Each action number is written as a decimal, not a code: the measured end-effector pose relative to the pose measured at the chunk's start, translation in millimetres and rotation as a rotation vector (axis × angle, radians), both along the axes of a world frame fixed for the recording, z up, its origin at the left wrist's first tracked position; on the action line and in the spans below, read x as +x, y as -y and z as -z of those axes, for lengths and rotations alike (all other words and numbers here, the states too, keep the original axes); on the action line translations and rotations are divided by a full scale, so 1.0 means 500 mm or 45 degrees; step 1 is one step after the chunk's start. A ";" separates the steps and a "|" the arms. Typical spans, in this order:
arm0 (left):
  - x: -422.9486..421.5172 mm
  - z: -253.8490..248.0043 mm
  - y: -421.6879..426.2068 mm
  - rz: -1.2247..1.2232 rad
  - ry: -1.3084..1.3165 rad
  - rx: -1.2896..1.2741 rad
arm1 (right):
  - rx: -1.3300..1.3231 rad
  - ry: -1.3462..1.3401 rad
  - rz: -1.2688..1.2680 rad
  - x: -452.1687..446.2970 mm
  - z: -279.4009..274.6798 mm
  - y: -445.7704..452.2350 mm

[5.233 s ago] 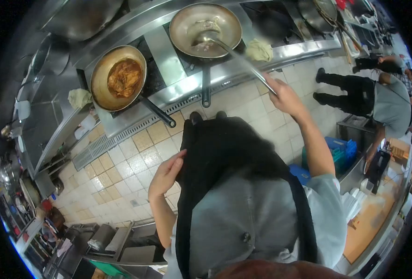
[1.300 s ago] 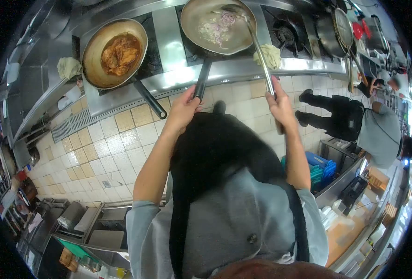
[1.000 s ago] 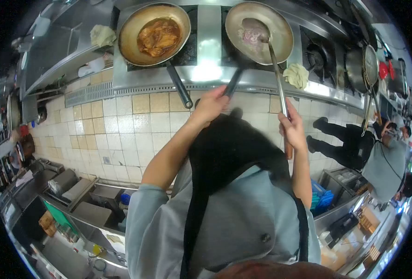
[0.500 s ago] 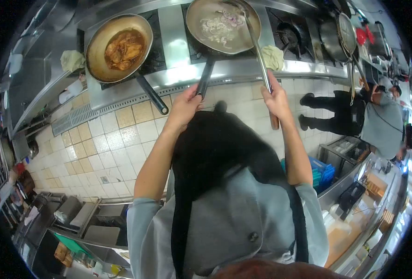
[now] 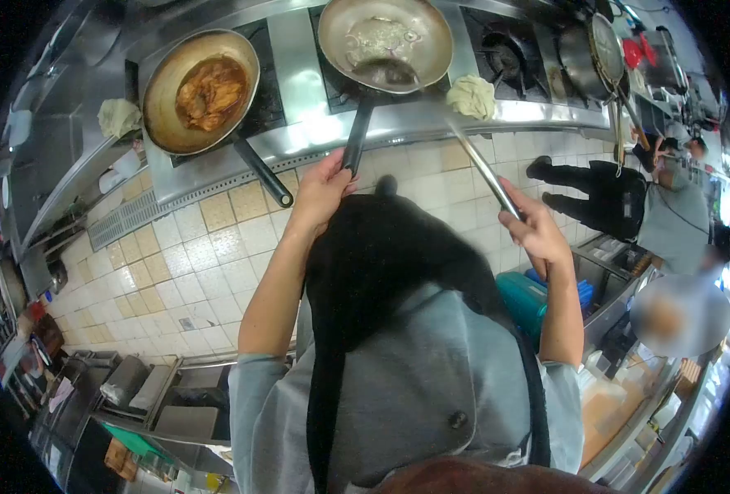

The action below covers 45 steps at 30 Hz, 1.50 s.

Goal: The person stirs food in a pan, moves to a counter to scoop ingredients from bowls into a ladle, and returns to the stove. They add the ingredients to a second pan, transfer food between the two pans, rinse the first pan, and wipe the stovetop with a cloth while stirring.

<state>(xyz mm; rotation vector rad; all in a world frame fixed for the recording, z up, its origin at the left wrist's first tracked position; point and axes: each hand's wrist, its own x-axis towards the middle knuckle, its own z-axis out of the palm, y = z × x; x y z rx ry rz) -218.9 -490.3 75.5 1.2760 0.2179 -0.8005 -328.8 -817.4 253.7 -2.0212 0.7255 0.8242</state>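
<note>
My left hand (image 5: 324,191) is closed around the black handle (image 5: 357,136) of a frying pan (image 5: 432,45) on the stove. In that pan lie thin pale and purplish slices, apparently onion (image 5: 379,34). My right hand (image 5: 539,232) grips a long-handled metal ladle (image 5: 484,171). Its dark, blurred bowl is at the pan's near side, by the slices. To the left, a second frying pan (image 5: 158,95) holds browned pieces, seemingly meat (image 5: 211,95), in dark sauce; its handle points toward me.
A folded pale cloth (image 5: 471,97) lies on the stove edge right of my pan, and another cloth (image 5: 119,118) is at far left. Beyond is a bare burner (image 5: 506,59) and stacked pots (image 5: 583,66). A co-worker (image 5: 669,206) stands at right; a blue-green crate (image 5: 523,300) is behind me.
My right hand has moved right and back toward me, drawing the ladle's bowl from the pan's far side to its near side. The slices look more bunched. My left hand keeps its grip.
</note>
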 end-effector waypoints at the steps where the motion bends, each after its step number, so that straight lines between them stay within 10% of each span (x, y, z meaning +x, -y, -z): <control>1: 0.000 0.005 0.002 -0.005 0.009 -0.017 | -0.003 -0.001 0.002 -0.006 0.020 0.010; 3: 0.001 -0.006 0.002 -0.007 -0.006 0.009 | -0.080 0.595 -0.311 -0.022 0.092 0.037; 19: 0.002 -0.006 0.002 -0.009 -0.031 0.039 | -0.243 1.019 -0.233 0.050 0.259 -0.030; 22: 0.002 0.018 -0.006 -0.041 -0.036 0.031 | 0.191 0.417 0.239 0.027 0.156 -0.073; 29: -0.003 -0.006 -0.005 -0.022 0.096 0.050 | 0.622 0.366 0.420 -0.005 0.147 -0.094; 45: -0.011 -0.006 -0.017 0.058 0.150 0.174 | -0.473 1.154 -0.538 0.142 0.248 0.005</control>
